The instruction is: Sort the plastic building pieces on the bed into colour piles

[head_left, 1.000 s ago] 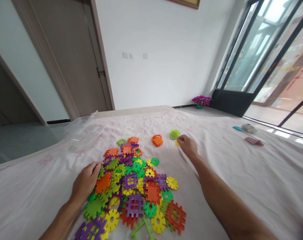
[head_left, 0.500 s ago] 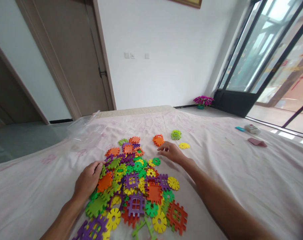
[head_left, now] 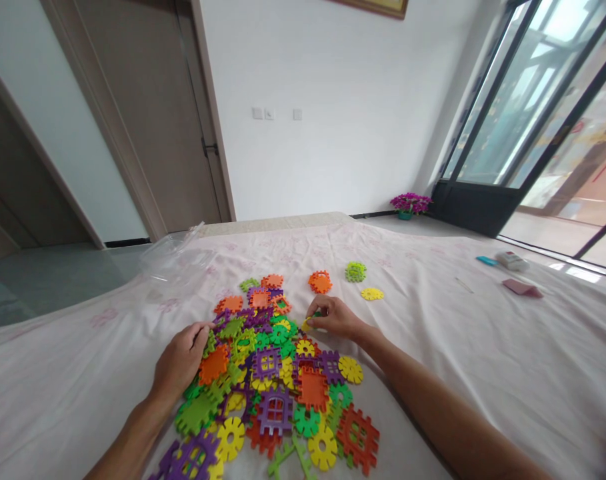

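Observation:
A mixed pile of plastic building pieces lies in front of me, with purple window squares (head_left: 275, 412), orange squares (head_left: 313, 389), green pieces and notched discs. My right hand (head_left: 333, 316) is closed in a pinch on a yellow notched disc (head_left: 306, 325) at the pile's right edge; a bit of green shows by the fingers. Against the left edge of the pile rests my left hand (head_left: 183, 353), loosely open beside a dark orange square (head_left: 214, 364), its fingertips touching the pieces. Apart from the pile lie orange pieces (head_left: 320, 282), lime green pieces (head_left: 355, 271) and a yellow disc (head_left: 372, 294).
The pieces lie on a pale flowered sheet (head_left: 423, 320). Clear plastic packaging (head_left: 175, 260) sits at the far left. Towards the right edge are a blue item (head_left: 487, 261), a whitish packet (head_left: 511, 261) and a pink folded piece (head_left: 523, 288).
My right hand has come down and left from near the orange pieces, and its fingers have closed on the yellow disc. The left hand stays at the pile's edge.

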`<state>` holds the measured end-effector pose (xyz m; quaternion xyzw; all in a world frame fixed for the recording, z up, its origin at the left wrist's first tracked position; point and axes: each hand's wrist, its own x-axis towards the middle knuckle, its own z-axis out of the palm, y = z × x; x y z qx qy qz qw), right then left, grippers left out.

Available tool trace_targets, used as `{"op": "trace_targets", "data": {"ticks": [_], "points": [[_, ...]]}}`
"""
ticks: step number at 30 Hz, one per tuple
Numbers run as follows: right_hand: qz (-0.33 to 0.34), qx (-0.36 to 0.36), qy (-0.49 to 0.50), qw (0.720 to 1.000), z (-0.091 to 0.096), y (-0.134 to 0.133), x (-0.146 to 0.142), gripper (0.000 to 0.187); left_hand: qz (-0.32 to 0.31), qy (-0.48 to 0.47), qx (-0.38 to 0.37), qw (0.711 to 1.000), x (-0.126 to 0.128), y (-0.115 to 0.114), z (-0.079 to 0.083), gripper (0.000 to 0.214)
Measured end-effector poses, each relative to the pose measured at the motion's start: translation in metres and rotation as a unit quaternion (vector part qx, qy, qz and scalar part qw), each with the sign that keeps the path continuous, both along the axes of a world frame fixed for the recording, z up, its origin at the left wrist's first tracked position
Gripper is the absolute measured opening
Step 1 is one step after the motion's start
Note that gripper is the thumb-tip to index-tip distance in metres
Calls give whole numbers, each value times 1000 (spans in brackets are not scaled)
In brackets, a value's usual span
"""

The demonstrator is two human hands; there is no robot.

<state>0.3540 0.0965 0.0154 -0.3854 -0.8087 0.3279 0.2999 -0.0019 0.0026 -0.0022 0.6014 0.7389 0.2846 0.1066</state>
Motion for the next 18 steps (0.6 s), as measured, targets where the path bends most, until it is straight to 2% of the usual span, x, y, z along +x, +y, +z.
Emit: {"op": "trace_targets", "data": {"ticks": [5, 9, 11, 14, 18], "points": [[-36, -111, 144, 983, -2, -1, -6, 30, 3, 8, 3, 1000, 2, -1, 4, 37], [-128, -93, 182, 970, -3, 15, 9, 32, -1, 8, 12, 1000, 0, -1, 2, 37], [-192, -51, 152, 968, -4, 28, 29, 32, -3, 6, 13, 1000, -1, 0, 0, 36], [-292, 24, 42, 955, -2, 44, 67, 28, -4, 5, 15, 1000, -2, 1, -1, 36], [-424, 46, -136, 894, 1, 46, 109, 24, -4, 2, 18, 1000, -2, 1, -1, 36]]}}
